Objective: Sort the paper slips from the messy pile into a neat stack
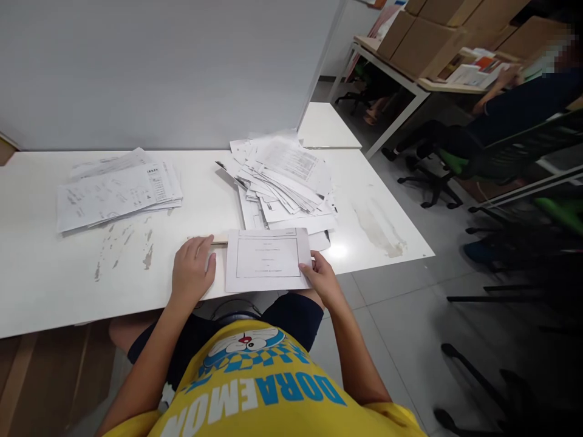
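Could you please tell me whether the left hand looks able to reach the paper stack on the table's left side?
Probably yes: only tabletop shows between the left hand and the paper stack, with nothing standing in the way, though that hand's fingers are at a thin pale strip.

Office-type workroom. Evidence: white rectangular table [27, 255]; tall flat grey partition [159, 67]; loose white printed papers [291, 170]; black-and-green wheeled chairs [453, 162]; brown cardboard boxes [426, 47] on pale-topped, metal-legged desk [450, 87]; grey tiled floor [387, 321].
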The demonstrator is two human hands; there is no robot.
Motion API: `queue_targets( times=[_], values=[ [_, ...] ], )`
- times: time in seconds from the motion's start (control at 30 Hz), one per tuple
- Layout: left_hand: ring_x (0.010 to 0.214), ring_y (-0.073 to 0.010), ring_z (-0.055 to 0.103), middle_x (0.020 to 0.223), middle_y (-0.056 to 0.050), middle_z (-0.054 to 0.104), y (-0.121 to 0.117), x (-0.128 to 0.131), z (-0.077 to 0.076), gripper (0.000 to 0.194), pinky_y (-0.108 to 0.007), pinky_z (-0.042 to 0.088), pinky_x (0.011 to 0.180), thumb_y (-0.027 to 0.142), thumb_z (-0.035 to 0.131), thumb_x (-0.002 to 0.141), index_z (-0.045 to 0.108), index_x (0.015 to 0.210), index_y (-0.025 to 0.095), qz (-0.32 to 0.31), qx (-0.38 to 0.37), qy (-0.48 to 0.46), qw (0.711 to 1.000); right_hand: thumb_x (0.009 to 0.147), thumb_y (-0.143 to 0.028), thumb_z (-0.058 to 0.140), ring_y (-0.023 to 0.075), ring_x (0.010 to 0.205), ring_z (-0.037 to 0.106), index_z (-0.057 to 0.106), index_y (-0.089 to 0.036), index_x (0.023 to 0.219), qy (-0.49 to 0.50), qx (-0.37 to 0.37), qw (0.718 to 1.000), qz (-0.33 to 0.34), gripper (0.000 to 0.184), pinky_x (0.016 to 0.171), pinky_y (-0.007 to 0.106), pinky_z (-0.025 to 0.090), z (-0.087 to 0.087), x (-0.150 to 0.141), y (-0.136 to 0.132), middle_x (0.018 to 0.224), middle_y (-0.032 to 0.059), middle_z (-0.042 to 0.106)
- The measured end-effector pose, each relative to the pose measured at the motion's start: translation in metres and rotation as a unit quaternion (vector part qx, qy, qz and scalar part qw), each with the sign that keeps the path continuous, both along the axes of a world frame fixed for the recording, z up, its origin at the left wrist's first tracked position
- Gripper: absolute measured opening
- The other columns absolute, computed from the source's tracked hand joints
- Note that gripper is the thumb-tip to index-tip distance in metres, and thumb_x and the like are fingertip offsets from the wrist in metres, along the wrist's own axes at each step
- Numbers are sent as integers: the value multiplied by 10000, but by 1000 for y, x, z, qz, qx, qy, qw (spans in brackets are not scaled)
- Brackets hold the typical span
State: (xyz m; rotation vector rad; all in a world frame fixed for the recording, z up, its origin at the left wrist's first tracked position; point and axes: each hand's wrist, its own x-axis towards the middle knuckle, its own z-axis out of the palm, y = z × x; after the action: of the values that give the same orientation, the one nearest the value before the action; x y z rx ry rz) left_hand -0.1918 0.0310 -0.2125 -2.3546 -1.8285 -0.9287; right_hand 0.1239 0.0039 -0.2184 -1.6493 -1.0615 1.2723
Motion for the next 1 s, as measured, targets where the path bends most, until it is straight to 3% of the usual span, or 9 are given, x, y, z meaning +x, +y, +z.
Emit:
queue_targets(
  times=[0.13,0.53,0.7,1.0],
  values=[
    [1366,-309,455,1440,-145,540,4,1,-12,472,-484,336,1151,214,417,947,496,1405,133,-45,19,91,995,710,-455,623,233,729,657,538,-236,1042,13,-23,1000,-12,406,606,332,520,3,-4,-3,765,15,678],
    [1394,-296,424,1492,-139,485,2,1,-15,573,-500,330,1153,84,388,892,450,1454,178,-46,0,103,994,707,-474,646,228,724,652,565,-220,1062,-2,-30,1000,-1,444,632,323,510,-4,-10,-1,737,10,679],
    [1364,-296,455,1398,-156,558,1,0,-16,558,-493,373,1114,53,374,880,504,1411,166,-48,3,97,994,730,-493,669,237,789,676,573,-219,1103,22,-21,1000,-4,473,726,352,532,-9,-9,-5,818,32,712],
    [1332,-287,499,1302,-129,639,-1,5,-22,587,-476,349,1123,-1,377,851,547,1385,174,-44,-27,121,991,731,-488,704,236,791,670,599,-225,1100,7,-57,998,-19,465,732,358,537,-6,-9,-6,839,39,714]
  ],
)
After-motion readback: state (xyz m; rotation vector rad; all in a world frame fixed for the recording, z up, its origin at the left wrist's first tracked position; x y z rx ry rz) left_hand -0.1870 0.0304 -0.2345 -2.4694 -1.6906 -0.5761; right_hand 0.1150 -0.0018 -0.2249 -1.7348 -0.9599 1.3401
